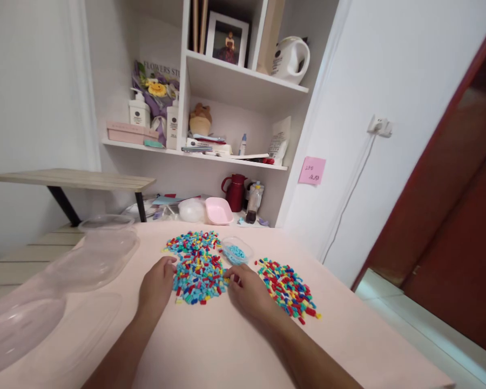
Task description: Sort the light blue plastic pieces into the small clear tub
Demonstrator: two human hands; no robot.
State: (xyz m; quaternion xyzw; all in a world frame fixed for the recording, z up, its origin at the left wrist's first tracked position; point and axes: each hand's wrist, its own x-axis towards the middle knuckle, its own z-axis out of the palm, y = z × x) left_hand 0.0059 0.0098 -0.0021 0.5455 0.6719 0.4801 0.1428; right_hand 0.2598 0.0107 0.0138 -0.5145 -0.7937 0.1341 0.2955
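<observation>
On the table, a pile of small building bricks (198,275), mostly light blue with red, yellow and green ones mixed in, lies between my hands. My left hand (157,283) rests against the pile's left edge, its fingers loosely bent and apart, with nothing visible in them. At the right edge, my right hand (249,289) has its fingers curled in towards the thumb; what they pinch is too small to make out. Just beyond it stands a clear plastic container (247,248) holding light blue bricks (235,253). Another pile of mixed bricks (287,286) spreads to its right.
A further brick pile (194,241) adjoins the middle one at the back. Several clear plastic containers (101,259) line the table's left side. Along the back are a pink tray (218,210), a red jug (236,193) and a bottle (253,204), below white shelves (243,78).
</observation>
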